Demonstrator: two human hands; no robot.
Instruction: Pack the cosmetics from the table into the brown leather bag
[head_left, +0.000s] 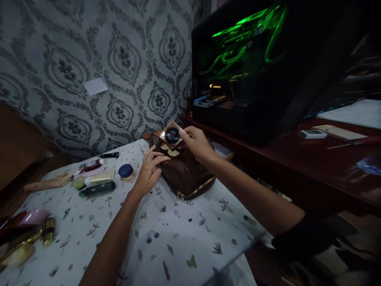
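A dark brown zip bag (187, 174) with a gold zipper lies on the patterned white cloth (166, 234). My left hand (149, 171) rests on the bag's near end, fingers curled against its opening. My right hand (198, 143) pinches a square gold compact with a round black centre (172, 135) and holds it just above the bag's open top. Gold shapes show inside the opening.
Tubes, a small blue-lidded jar (126, 171), a black pen-like stick (109, 155) and other cosmetics lie at the left of the cloth. Pink and gold items (24, 230) sit at the near left edge. A green-lit computer case (244, 59) stands on a red-brown desk (312, 163) at right.
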